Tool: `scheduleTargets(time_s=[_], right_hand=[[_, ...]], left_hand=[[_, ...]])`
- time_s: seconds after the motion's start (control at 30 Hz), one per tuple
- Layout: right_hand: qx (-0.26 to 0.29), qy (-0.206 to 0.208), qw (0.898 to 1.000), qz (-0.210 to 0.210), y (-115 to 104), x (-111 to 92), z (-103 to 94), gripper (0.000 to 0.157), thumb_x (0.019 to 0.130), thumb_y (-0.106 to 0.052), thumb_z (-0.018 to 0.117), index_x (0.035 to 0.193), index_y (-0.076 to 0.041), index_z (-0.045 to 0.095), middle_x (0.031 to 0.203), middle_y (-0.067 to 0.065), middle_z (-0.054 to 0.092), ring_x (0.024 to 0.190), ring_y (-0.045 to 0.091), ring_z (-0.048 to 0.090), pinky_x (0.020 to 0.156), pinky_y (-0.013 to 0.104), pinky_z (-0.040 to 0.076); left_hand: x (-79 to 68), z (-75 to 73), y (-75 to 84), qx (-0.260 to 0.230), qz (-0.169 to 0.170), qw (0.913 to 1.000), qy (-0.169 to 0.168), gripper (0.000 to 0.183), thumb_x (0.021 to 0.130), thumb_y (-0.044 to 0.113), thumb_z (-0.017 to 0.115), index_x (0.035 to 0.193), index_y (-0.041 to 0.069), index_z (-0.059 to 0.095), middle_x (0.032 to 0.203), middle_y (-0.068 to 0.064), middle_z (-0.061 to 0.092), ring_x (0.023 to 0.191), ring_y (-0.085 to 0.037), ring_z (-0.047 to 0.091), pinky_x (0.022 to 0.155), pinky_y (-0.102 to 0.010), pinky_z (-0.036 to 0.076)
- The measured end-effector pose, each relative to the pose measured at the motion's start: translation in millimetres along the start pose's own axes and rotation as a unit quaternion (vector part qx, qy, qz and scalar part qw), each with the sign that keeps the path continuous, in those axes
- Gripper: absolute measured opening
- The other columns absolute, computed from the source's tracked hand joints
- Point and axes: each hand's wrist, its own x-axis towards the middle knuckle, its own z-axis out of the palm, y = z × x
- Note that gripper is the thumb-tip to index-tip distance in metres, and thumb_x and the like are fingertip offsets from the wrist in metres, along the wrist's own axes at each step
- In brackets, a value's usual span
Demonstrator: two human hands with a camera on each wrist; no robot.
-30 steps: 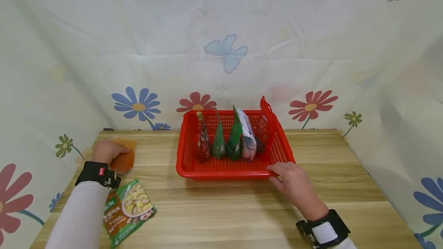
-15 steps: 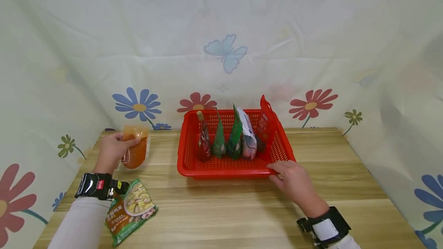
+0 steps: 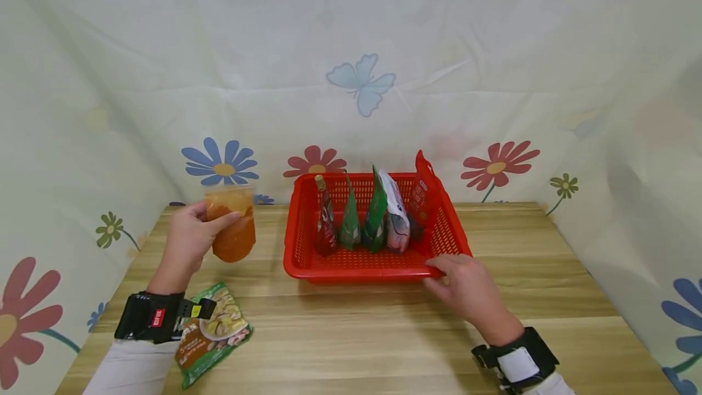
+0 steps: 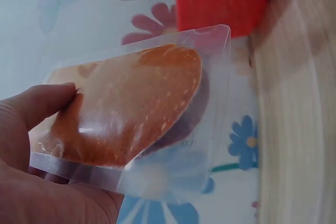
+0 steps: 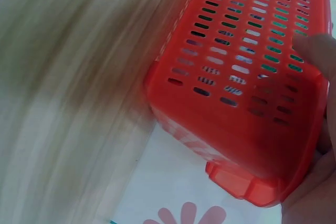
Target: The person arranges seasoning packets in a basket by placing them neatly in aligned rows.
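My left hand (image 3: 189, 239) pinches a clear pouch of orange-red sauce (image 3: 236, 233) upright above the table, left of the red basket (image 3: 362, 274). In the left wrist view the thumb presses on the pouch (image 4: 131, 103), and the other fingers are mostly hidden behind it. My right hand (image 3: 466, 291) grips the basket's front rim near its right corner, thumb on the outer wall in the right wrist view. Inside the basket stand a red bottle-shaped pack (image 3: 326, 224), two green packs (image 3: 350, 221), a white and pink pack (image 3: 396, 218) and a red bag (image 3: 422, 197).
A green and brown food packet (image 3: 214, 334) lies flat on the wooden table (image 3: 351, 346), partly under my left wrist. Flower-printed cloth (image 3: 263, 78) stands behind the table and at both sides.
My left hand has lifted the sauce pouch off the table at the left and carried it rightward toward the basket. The right hand stays on the basket rim.
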Motion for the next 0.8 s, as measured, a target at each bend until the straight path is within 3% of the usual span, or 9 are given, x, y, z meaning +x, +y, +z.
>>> scheduleTargets(time_s=[0.23,0.5,0.67,0.8], right_hand=[[0.030,-0.032,0.998,0.053,-14.2,5.2,-4.4,0.053,0.075,-0.050,0.089,0.109,-0.010,0.080,0.099,0.005,0.079,0.086,0.022,0.072,0.077,0.042,0.063],[0.055,-0.062,0.994,0.065,-29.1,11.2,-10.1,0.054,0.078,-0.050,0.086,0.116,-0.013,0.078,0.107,0.003,0.079,0.094,0.021,0.073,0.082,0.044,0.063],[0.109,-0.030,0.993,0.038,-40.2,11.8,-4.0,0.053,0.079,-0.046,0.086,0.122,-0.016,0.076,0.115,0.002,0.077,0.105,0.022,0.074,0.089,0.044,0.061],[0.170,0.015,0.985,0.006,-50.9,11.4,4.4,0.054,0.078,-0.041,0.089,0.126,-0.020,0.074,0.121,-0.001,0.076,0.109,0.019,0.074,0.091,0.042,0.061]], left_hand=[[-29.3,15.4,28.1,-0.012,0.042,0.9984,-0.037,0.058,0.092,0.034,0.077,0.135,0.000,0.059,0.130,-0.021,0.063,0.111,-0.028,0.064,0.092,-0.031,0.060],[-51.0,39.3,42.1,-0.017,0.046,0.9948,-0.089,0.053,0.090,0.037,0.079,0.132,0.008,0.062,0.127,-0.016,0.066,0.114,-0.032,0.065,0.092,-0.043,0.060],[-62.7,61.3,49.4,-0.035,0.044,0.9894,-0.134,0.047,0.090,0.032,0.080,0.129,0.008,0.066,0.125,-0.014,0.068,0.112,-0.031,0.067,0.090,-0.045,0.061],[-72.2,79.0,56.2,-0.058,0.041,0.9839,-0.164,0.043,0.089,0.028,0.081,0.125,0.009,0.068,0.121,-0.012,0.070,0.107,-0.027,0.069,0.087,-0.043,0.062]])
